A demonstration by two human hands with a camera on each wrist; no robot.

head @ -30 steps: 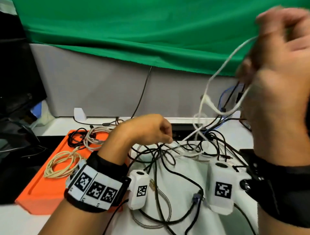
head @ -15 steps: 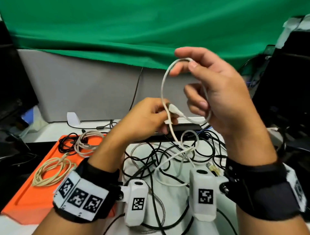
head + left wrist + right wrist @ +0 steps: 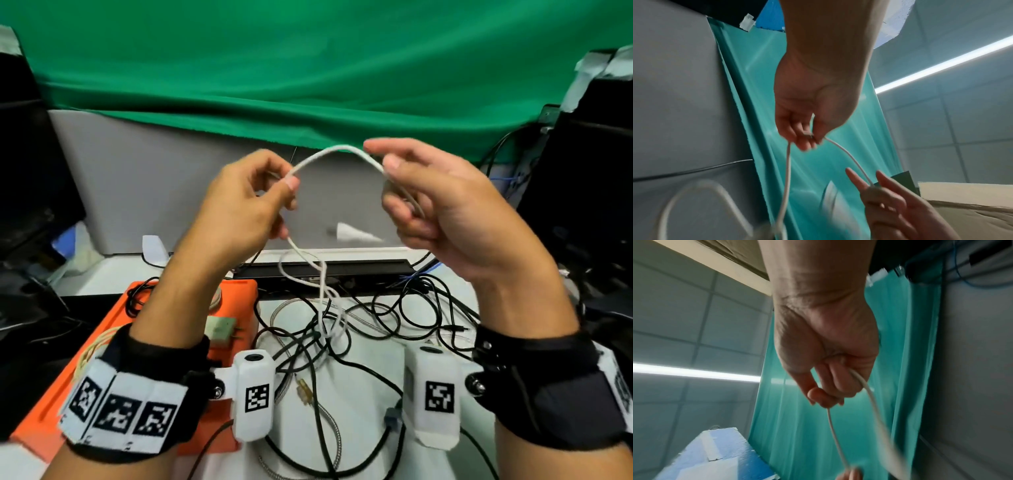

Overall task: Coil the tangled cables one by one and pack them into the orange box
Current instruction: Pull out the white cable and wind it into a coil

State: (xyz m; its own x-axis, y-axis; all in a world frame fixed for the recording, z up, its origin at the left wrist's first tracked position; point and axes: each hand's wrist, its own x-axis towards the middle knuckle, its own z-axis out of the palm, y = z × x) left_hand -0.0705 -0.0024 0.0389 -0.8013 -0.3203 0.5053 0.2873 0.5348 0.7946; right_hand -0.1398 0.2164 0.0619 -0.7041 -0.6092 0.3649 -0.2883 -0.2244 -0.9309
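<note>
Both hands are raised above the table with a white cable [image 3: 337, 150] arching between them. My left hand [image 3: 253, 202] pinches it between thumb and fingers, and the same pinch on the white cable [image 3: 846, 154] shows in the left wrist view. My right hand [image 3: 421, 198] curls its fingers round the other side of the white cable [image 3: 869, 391]. From the left hand the cable hangs down into a tangle of black cables [image 3: 342, 329] on the table. The orange box [image 3: 113, 329] lies at the lower left with coiled beige and black cables in it.
A braided silver cable [image 3: 329, 431] and a yellow plug [image 3: 303, 389] lie among the black cables. A black power strip [image 3: 329, 269] runs along the back of the table. Dark equipment stands at both sides, a grey partition and green cloth behind.
The right hand came down from high on the right to level with the left. The left hand rose off the tangle. The white cable now arches between the two hands.
</note>
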